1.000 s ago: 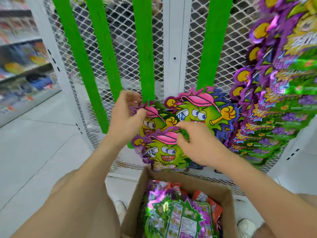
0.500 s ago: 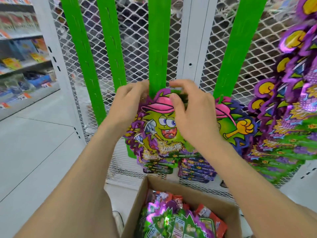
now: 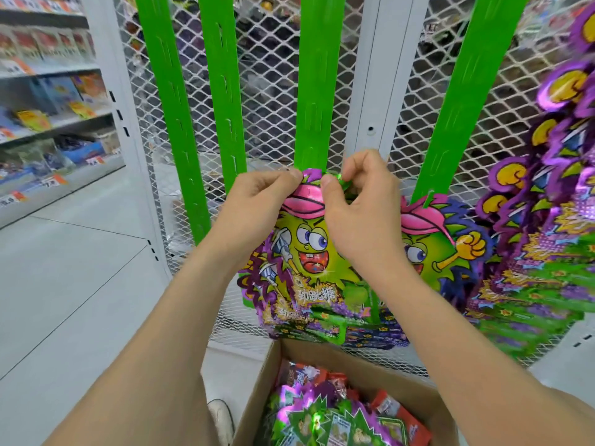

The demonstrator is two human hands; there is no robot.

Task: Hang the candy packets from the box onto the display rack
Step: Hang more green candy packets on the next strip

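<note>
White mesh display rack (image 3: 273,91) with green hanging strips. Cardboard box (image 3: 257,397) below, more packets inside. One candy packet (image 3: 309,249) at lower end of middle strip (image 3: 317,91). Left hand (image 3: 257,204) and right hand (image 3: 357,214) pinch its top edge; whether it is hooked on is unclear.

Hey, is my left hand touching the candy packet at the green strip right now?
Touching. The head view shows the left hand pinching the top edge of the candy packet.
</note>
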